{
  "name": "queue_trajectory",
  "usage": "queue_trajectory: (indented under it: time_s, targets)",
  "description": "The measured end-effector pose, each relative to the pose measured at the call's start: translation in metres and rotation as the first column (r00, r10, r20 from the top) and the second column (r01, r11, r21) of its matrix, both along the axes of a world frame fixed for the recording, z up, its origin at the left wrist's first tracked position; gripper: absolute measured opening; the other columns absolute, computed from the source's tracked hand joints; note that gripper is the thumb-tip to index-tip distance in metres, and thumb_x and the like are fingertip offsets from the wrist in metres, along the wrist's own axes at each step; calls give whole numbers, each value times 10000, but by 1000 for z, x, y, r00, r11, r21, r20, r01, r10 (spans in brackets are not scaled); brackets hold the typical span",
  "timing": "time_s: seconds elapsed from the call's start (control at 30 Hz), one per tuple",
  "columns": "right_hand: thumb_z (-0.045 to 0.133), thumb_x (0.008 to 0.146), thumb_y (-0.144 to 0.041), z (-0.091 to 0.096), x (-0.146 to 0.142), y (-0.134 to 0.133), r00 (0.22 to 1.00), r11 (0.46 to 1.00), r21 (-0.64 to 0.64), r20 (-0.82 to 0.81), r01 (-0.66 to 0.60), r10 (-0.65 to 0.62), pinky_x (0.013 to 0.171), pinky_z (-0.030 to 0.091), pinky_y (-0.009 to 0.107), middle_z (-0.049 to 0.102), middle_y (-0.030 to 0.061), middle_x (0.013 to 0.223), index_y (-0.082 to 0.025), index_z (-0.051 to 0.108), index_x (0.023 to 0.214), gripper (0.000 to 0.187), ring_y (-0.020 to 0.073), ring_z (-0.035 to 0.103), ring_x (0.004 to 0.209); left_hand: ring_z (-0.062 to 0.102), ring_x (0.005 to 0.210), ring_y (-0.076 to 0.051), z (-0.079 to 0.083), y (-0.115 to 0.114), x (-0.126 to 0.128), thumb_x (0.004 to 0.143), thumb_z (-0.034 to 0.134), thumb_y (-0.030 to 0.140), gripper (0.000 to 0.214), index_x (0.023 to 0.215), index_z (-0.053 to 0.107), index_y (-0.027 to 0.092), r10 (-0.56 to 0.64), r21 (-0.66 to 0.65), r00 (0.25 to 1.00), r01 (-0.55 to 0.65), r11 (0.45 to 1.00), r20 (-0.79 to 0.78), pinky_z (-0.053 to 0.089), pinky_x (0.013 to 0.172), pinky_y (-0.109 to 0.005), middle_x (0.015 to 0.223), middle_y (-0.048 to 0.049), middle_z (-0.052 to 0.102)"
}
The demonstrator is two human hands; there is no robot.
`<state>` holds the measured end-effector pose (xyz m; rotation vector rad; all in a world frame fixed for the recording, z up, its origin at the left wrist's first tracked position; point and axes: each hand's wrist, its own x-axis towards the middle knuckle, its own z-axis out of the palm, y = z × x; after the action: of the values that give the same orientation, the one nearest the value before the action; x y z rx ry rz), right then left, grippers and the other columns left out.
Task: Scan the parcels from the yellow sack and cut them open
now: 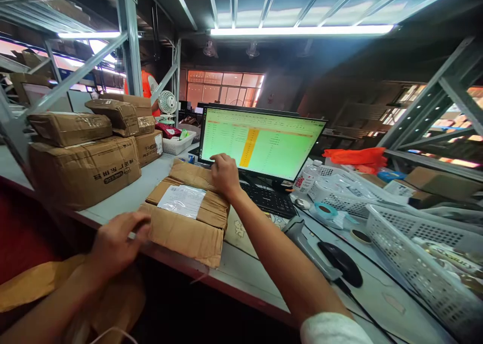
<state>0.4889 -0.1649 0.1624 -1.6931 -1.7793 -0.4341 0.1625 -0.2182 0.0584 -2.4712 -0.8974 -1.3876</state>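
A brown paper parcel (184,223) with a clear label pouch (181,201) lies on the white workbench (241,268). My right hand (225,175) rests on the parcel's far corner, beside the monitor. My left hand (116,243) hovers with curled fingers at the parcel's near left edge, seemingly not touching it, and shows no held object. Below that forearm, a yellow padded envelope (37,288) hangs near the bench's front edge.
Stacked cardboard cartons (83,168) stand left. Ahead are a monitor (262,143) and keyboard (268,200). A barcode scanner (311,248), mouse (340,263) and white plastic baskets (418,253) sit right. A person in an orange vest (145,85) stands beyond.
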Motion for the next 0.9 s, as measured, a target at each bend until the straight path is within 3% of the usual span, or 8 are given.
queue_trajectory:
  time_s: [0.07, 0.1, 0.23, 0.33, 0.47, 0.67, 0.77, 0.9]
  targets:
    - [468, 914, -54, 5, -5, -19, 984, 962, 209, 15, -177, 178, 1011, 423, 402, 735, 120, 1120, -176, 756, 1094, 360, 273, 626, 1100, 744, 839, -212, 35, 16, -8, 1015, 496, 404, 264, 1051, 706, 250, -11, -267, 1000, 7, 964, -16, 568, 738, -305, 974, -19, 782]
    - [483, 888, -31, 5, -7, -30, 960, 938, 207, 36, -279, 277, 991, 432, 387, 743, 101, 1084, -191, 760, 1052, 359, 259, 635, 1071, 741, 824, -215, 52, 28, -10, 1001, 478, 456, 321, 1046, 720, 250, -52, -404, 998, 32, 914, -37, 571, 701, -299, 993, -26, 783]
    - [549, 839, 25, -7, -20, -66, 829, 831, -183, 110, -525, 548, 941, 445, 352, 771, 61, 1035, -202, 774, 1006, 361, 212, 674, 986, 724, 831, -247, 97, 85, 2, 857, 544, 517, 393, 1043, 761, 247, -287, -726, 936, 51, 686, -206, 574, 640, -313, 1095, -58, 780]
    - [587, 863, 26, -14, -21, -82, 822, 819, -317, 164, -479, 545, 947, 440, 370, 766, 67, 1080, -200, 781, 1032, 343, 202, 680, 960, 705, 980, -277, 106, 119, 27, 798, 593, 472, 352, 991, 785, 249, -354, -670, 872, 42, 741, -337, 566, 867, -366, 1072, -65, 781]
    - [636, 890, -41, -16, -8, -102, 861, 889, -99, 221, -447, 458, 920, 483, 399, 714, 95, 1083, -198, 767, 1087, 285, 236, 641, 995, 671, 1069, -275, 102, 132, 57, 815, 626, 550, 400, 1022, 780, 245, -404, -590, 816, 97, 801, -413, 506, 991, -372, 1117, -75, 740]
    - [519, 906, -10, -37, 14, -134, 917, 885, 242, 79, -398, 391, 914, 544, 400, 612, 102, 1151, -233, 701, 1072, 332, 241, 594, 1092, 556, 1255, -362, 100, 105, 82, 704, 712, 789, 732, 1219, 704, 268, -261, -482, 803, -36, 875, -535, 458, 1070, -459, 1291, -114, 634]
    - [494, 872, 27, -48, 19, -143, 928, 872, 333, 23, -357, 372, 903, 549, 383, 597, 87, 1153, -244, 673, 1038, 365, 236, 591, 1117, 534, 1248, -409, 105, 87, 92, 725, 645, 854, 809, 1254, 663, 242, -165, -387, 790, -98, 917, -591, 455, 1048, -537, 1326, -157, 597]
    - [487, 850, 41, -53, 22, -149, 937, 865, 382, 7, -326, 350, 932, 545, 390, 605, 81, 1168, -244, 662, 1017, 374, 234, 602, 1133, 479, 1303, -421, 107, 77, 93, 816, 554, 826, 743, 1279, 628, 250, -167, -401, 788, -108, 910, -592, 484, 1002, -539, 1403, -154, 555]
